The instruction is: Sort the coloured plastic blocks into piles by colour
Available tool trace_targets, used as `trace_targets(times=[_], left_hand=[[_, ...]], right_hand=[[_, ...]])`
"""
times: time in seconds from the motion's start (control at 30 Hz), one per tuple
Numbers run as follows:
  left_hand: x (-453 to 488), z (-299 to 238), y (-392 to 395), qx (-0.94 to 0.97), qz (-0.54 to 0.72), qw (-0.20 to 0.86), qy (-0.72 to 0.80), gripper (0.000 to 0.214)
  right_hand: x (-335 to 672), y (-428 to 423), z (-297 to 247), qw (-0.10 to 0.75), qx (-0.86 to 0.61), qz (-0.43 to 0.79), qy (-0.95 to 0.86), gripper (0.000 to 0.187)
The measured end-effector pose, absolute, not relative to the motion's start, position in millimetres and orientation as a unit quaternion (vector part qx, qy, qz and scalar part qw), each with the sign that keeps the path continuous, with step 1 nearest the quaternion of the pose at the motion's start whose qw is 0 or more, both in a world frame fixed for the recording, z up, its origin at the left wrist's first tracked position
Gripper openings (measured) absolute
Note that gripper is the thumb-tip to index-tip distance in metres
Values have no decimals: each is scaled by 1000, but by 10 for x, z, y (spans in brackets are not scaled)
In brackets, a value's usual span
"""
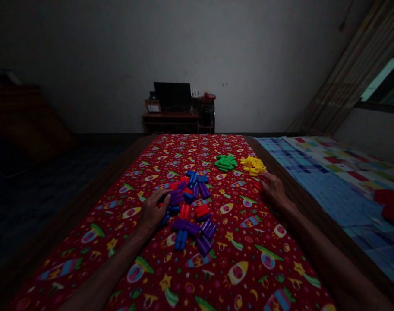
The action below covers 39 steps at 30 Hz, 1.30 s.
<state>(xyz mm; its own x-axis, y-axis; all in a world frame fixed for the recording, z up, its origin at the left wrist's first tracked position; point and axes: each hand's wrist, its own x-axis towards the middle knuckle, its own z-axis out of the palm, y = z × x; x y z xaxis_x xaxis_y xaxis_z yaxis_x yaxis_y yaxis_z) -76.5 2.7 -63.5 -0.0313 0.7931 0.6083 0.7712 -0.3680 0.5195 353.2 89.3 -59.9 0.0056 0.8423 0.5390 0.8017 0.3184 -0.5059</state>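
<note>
The left hand lies palm down with its fingers curved over a purple plastic block, touching it; whether it is gripping the block or only resting on it, I cannot tell. A blue block sits just below those fingers. The right hand is loosely curled, with a red block at its fingertips, but I cannot tell whether it holds it.

Between the hands lies a loose scatter of purple, blue and red blocks. Above the right hand are a yellow pile and, just beside it, a green pile, both tighter heaps.

All of these rest on a red cloth printed with rockets and stars, with open cloth toward the near end. A wooden edge runs just beyond the right hand, and a checked blanket lies past it. Far ahead stands a small desk with a dark screen. No writing can be read.
</note>
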Motion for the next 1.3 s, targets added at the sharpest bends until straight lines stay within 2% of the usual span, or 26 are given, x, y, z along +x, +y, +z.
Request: trace_targets(times=[0.07,0.13,0.2,0.27,0.37,0.43,0.53,0.67,0.8,0.93,1.03,1.17,1.3], left_hand=[[-757,-631,22,699,446,20,559,32],[-752,-640,25,703,444,28,556,32],[-751,-655,31,706,444,34,551,32],[-750,-664,32,709,446,38,545,31],[-740,-646,18,713,447,44,539,30],[-729,-623,7,715,448,52,534,32],[-719,-612,2,714,450,68,532,34],[-731,-651,14,703,455,88,539,32],[-751,-676,27,689,456,96,555,35],[-776,-684,50,675,468,132,555,40],[-801,-695,68,659,482,165,553,44],[-823,-698,74,646,480,162,570,45],[-829,-693,72,648,476,155,574,44]], right_hand=[[3363,872,-526,430,-550,20,-716,29],[3065,785,-431,415,-502,75,-755,28],[2685,642,-348,355,-429,161,-815,28],[2300,479,-306,261,-334,225,-877,26],[1894,291,-312,183,-216,236,-929,25],[1812,246,-328,188,-197,223,-936,27],[1992,294,-330,234,-259,203,-915,30],[2616,438,-303,304,-354,82,-880,30],[3297,520,-378,289,-448,-29,-846,30],[3656,546,-557,251,-523,-76,-811,34],[3581,542,-584,279,-519,-85,-804,36],[2988,475,-389,326,-429,-40,-841,31],[2017,381,-162,259,-313,67,-911,29]])
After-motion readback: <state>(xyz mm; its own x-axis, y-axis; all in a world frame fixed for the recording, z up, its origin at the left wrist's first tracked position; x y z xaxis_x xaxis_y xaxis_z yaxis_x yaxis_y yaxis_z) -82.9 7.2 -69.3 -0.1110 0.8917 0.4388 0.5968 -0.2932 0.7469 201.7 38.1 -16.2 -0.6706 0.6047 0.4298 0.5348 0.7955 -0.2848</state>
